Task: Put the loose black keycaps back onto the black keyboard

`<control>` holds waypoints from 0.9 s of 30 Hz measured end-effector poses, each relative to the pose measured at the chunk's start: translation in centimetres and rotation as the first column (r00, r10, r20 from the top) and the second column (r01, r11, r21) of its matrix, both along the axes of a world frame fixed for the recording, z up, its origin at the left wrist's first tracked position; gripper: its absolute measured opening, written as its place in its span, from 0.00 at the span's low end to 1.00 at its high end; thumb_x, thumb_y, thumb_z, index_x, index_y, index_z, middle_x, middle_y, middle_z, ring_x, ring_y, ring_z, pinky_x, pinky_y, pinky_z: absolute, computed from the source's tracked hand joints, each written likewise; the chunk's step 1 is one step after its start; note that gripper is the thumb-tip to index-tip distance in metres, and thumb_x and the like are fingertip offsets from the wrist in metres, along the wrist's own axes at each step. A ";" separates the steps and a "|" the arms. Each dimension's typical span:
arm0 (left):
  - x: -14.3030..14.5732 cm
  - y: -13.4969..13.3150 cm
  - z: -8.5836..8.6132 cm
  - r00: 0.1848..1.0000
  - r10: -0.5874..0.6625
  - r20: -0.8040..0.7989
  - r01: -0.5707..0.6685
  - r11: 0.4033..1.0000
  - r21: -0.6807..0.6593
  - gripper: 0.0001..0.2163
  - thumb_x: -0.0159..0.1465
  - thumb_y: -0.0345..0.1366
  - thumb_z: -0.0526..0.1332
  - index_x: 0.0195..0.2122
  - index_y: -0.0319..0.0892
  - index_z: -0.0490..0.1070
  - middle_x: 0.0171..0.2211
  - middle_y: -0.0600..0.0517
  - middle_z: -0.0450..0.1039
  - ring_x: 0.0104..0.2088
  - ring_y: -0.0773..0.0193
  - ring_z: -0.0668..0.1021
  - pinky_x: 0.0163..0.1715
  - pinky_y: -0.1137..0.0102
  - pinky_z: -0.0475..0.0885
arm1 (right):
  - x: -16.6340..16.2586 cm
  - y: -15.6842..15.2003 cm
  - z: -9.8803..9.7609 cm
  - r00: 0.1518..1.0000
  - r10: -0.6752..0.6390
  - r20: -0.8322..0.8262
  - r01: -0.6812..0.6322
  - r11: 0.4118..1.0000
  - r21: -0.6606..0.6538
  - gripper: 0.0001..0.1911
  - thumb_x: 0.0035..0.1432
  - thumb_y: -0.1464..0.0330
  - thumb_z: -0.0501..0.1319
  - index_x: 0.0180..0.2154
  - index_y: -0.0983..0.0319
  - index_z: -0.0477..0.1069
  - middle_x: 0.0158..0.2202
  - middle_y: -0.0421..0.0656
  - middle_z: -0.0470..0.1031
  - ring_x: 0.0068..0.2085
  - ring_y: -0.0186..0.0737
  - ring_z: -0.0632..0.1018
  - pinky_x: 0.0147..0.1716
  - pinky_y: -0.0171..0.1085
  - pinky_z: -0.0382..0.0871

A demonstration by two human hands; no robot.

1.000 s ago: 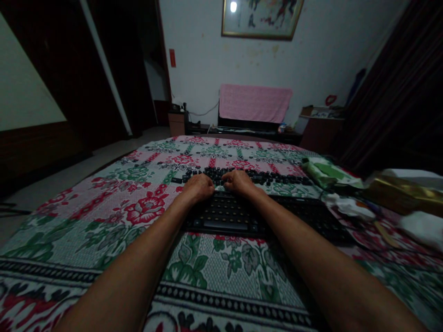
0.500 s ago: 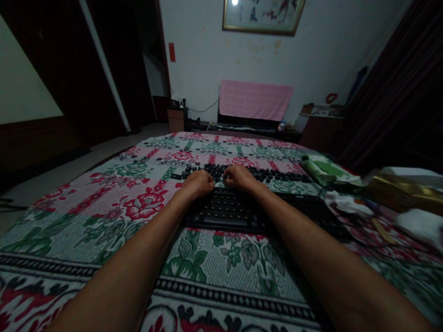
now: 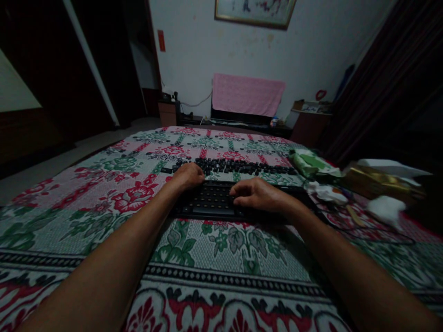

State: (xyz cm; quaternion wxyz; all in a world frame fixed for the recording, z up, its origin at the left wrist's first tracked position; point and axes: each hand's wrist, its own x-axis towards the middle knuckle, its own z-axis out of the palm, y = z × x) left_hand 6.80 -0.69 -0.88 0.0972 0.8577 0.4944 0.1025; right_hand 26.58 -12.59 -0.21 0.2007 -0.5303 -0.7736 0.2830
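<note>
A black keyboard (image 3: pixel 216 199) lies on the patterned cloth, its key area mostly stripped down to rows of small pale bumps; the long space bar is in place. Just beyond it, loose black keycaps (image 3: pixel 242 166) are strewn in a long band. My left hand (image 3: pixel 189 175) rests at the keyboard's upper left edge with fingers curled together; what they hold, if anything, is hidden. Over the middle of the keyboard, my right hand (image 3: pixel 258 193) has thumb and forefinger pinched around a small dark piece that looks like a keycap.
On the right are a green tissue pack (image 3: pixel 313 163), crumpled white tissue (image 3: pixel 327 192), a flat wooden stick (image 3: pixel 353 215), a golden box (image 3: pixel 377 180) and a white bundle (image 3: pixel 386 210). A dark cable (image 3: pixel 377 240) trails from the keyboard's right end.
My right hand has moved from beside the left hand, near the loose keycaps, back toward me and right over the keyboard. My left hand stays at the upper edge. The view has shifted slightly.
</note>
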 end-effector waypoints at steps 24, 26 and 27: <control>2.7 -5.0 1.7 0.888 -0.376 0.266 0.460 0.741 -0.489 0.12 0.47 0.39 0.55 0.27 0.36 0.71 0.16 0.56 0.64 0.17 0.73 0.64 0.16 0.78 0.58 | 1.1 0.9 0.0 0.997 0.054 -0.045 -0.064 0.970 -0.233 0.16 0.39 0.64 0.61 0.33 0.64 0.69 0.26 0.38 0.70 0.25 0.29 0.69 0.24 0.29 0.60; 2.9 -5.4 1.8 0.891 -0.351 0.287 0.453 0.716 -0.531 0.11 0.47 0.39 0.55 0.26 0.36 0.70 0.15 0.56 0.62 0.16 0.73 0.64 0.15 0.78 0.57 | 1.1 1.0 0.0 0.997 0.060 -0.038 -0.068 0.969 -0.239 0.17 0.39 0.63 0.61 0.34 0.64 0.69 0.26 0.38 0.70 0.25 0.29 0.68 0.24 0.29 0.60; 3.0 -5.6 1.8 0.898 -0.336 0.284 0.439 0.717 -0.542 0.11 0.47 0.38 0.55 0.25 0.36 0.69 0.15 0.56 0.62 0.15 0.73 0.64 0.15 0.78 0.57 | 1.1 1.0 0.1 0.998 0.061 -0.034 -0.068 0.968 -0.242 0.17 0.39 0.63 0.62 0.34 0.64 0.69 0.25 0.38 0.70 0.25 0.29 0.68 0.24 0.29 0.60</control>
